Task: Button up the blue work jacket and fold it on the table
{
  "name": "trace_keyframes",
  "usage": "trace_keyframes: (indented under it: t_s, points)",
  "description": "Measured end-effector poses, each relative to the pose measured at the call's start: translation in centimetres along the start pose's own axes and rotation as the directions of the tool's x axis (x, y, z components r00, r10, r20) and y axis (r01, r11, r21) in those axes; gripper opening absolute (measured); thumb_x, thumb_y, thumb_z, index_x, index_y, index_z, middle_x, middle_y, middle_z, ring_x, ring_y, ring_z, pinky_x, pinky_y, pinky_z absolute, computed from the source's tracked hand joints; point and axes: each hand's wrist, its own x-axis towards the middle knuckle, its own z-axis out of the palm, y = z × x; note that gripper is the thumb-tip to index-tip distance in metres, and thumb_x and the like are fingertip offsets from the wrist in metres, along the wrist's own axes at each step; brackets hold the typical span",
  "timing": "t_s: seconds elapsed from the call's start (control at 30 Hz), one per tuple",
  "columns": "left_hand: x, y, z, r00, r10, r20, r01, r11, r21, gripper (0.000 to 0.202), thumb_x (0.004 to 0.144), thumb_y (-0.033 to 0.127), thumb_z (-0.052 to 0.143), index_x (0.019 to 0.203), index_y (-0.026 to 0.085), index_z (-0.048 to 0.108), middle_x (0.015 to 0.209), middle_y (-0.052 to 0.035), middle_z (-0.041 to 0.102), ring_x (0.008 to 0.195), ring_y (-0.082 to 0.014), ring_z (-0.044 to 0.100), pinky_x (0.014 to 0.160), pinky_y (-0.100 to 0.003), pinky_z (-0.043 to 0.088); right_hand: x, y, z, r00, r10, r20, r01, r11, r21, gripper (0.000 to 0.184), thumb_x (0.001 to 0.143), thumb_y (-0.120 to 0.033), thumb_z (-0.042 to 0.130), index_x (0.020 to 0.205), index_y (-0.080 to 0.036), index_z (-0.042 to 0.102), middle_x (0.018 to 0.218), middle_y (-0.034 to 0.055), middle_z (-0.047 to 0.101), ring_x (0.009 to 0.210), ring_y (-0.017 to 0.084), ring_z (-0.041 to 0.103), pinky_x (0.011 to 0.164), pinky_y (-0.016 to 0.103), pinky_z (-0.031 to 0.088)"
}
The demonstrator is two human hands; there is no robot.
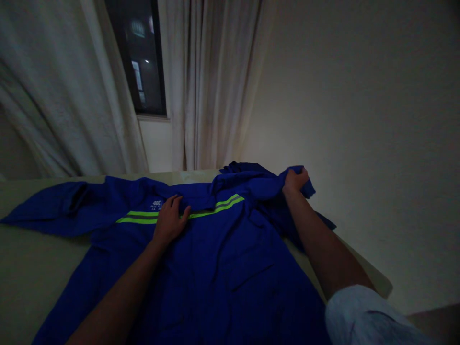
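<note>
A blue work jacket (215, 258) lies spread out, with a yellow-green and grey reflective stripe across its chest and a small white logo near the left end of the stripe. My left hand (171, 218) rests on the chest by the collar, its fingers apart against the cloth. At the right, my right hand (296, 180) has its fingers wrapped round the jacket's sleeve and holds it off the surface. The other sleeve (46, 206) stretches out to the left. Behind the right shoulder lies more dark blue cloth (247, 167), partly hidden.
The pale surface (28, 268) under the jacket has its far edge close to the wall (352, 120). Long light curtains (215, 86) hang behind it, on both sides of a dark window (143, 62). The room is dim.
</note>
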Motion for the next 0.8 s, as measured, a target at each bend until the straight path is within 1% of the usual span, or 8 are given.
trace_keyframes:
  t_s: [0.07, 0.1, 0.23, 0.33, 0.4, 0.47, 0.6, 0.8]
  points:
    - [0.4, 0.3, -0.6, 0.993, -0.088, -0.083, 0.073, 0.984, -0.165, 0.061, 0.082, 0.061, 0.067, 0.126, 0.018, 0.066, 0.145, -0.0189, 0.06, 0.143, -0.0389, 0.048, 0.127, -0.057, 0.028, -3.1, -2.8, 1.9, 0.955, -0.279, 0.1, 0.258, 0.949, 0.182, 0.063, 0.09, -0.01, 0.052, 0.152, -0.016, 0.049, 0.145, 0.014, 0.059, 0.132, 0.024, 0.058, 0.117, 0.041, 0.046]
    - [0.6, 0.4, -1.1, 0.987, -0.126, -0.105, 0.101, 0.972, -0.213, 0.063, 0.084, 0.065, 0.064, 0.127, 0.019, 0.065, 0.144, -0.0185, 0.062, 0.141, -0.0374, 0.051, 0.125, -0.057, 0.031, -5.3, -3.8, 2.7, 0.862, -0.472, 0.187, 0.405, 0.861, 0.308, 0.067, 0.087, -0.008, 0.052, 0.153, -0.018, 0.048, 0.146, 0.0132, 0.059, 0.132, 0.024, 0.058, 0.117, 0.042, 0.046]
    - [1.5, 0.9, -4.3, 0.961, -0.265, -0.077, 0.201, 0.865, -0.46, 0.082, 0.094, 0.083, 0.023, 0.134, 0.021, 0.059, 0.134, -0.0181, 0.069, 0.121, -0.0326, 0.068, 0.101, -0.053, 0.056, -15.8, -4.2, 4.6, 0.272, -0.801, 0.533, 0.577, 0.579, 0.576, 0.072, 0.087, -0.007, 0.05, 0.157, -0.027, 0.046, 0.154, 0.0113, 0.052, 0.141, 0.025, 0.052, 0.12, 0.045, 0.044]
    - [2.0, 0.7, -6.8, 0.866, -0.497, 0.061, 0.373, 0.559, -0.741, 0.083, 0.092, 0.086, 0.019, 0.125, 0.025, 0.064, 0.124, -0.0152, 0.073, 0.113, -0.0315, 0.071, 0.089, -0.051, 0.062, -20.6, -2.3, 5.1, 0.022, -0.739, 0.673, 0.666, 0.513, 0.541, 0.079, 0.089, -0.015, 0.061, 0.164, -0.027, 0.036, 0.168, 0.0133, 0.035, 0.153, 0.029, 0.039, 0.124, 0.05, 0.04]
    - [2.3, 0.2, -7.7, 0.734, -0.669, 0.119, 0.491, 0.401, -0.773, 0.057, 0.095, 0.072, 0.042, 0.117, 0.025, 0.066, 0.112, -0.0132, 0.074, 0.103, -0.0295, 0.073, 0.086, -0.051, 0.063, -21.3, -1.2, 5.2, 0.005, -0.71, 0.704, 0.748, 0.47, 0.469, 0.084, 0.088, -0.016, 0.065, 0.166, -0.025, 0.034, 0.171, 0.0141, 0.033, 0.157, 0.033, 0.032, 0.129, 0.055, 0.029]
    - [3.0, -0.4, -7.9, 0.651, -0.754, 0.086, 0.569, 0.41, -0.713, 0.03, 0.094, 0.047, 0.057, 0.112, 0.024, 0.065, 0.101, -0.0107, 0.073, 0.091, -0.0261, 0.074, 0.083, -0.049, 0.063, -20.7, -0.4, 5.3, 0.08, -0.68, 0.728, 0.806, 0.475, 0.354, 0.084, 0.087, -0.01, 0.062, 0.166, -0.024, 0.037, 0.17, 0.0138, 0.037, 0.158, 0.034, 0.031, 0.131, 0.057, 0.023]
    - [5.4, -1.4, -7.4, 0.703, -0.71, -0.035, 0.552, 0.576, -0.603, 0.032, 0.088, 0.024, 0.057, 0.12, 0.023, 0.062, 0.108, -0.0087, 0.074, 0.097, -0.0223, 0.074, 0.086, -0.042, 0.063, -18.1, 0.7, 4.8, 0.243, -0.529, 0.813, 0.808, 0.574, 0.132, 0.079, 0.086, 0.002, 0.046, 0.16, -0.026, 0.048, 0.166, 0.0117, 0.045, 0.148, 0.031, 0.048, 0.121, 0.052, 0.04]
    - [5.7, -3.3, -11.2, 0.805, -0.55, -0.222, 0.524, 0.835, -0.17, 0.048, 0.078, 0.025, 0.07, 0.124, 0.012, 0.064, 0.127, -0.0185, 0.072, 0.132, -0.0412, 0.061, 0.115, -0.06, 0.047, -17.5, 0.3, 2.8, 0.11, -0.313, 0.943, 0.761, 0.637, 0.123, 0.067, 0.093, -0.026, 0.062, 0.158, -0.011, 0.051, 0.158, 0.0218, 0.053, 0.143, 0.036, 0.055, 0.119, 0.049, 0.045]
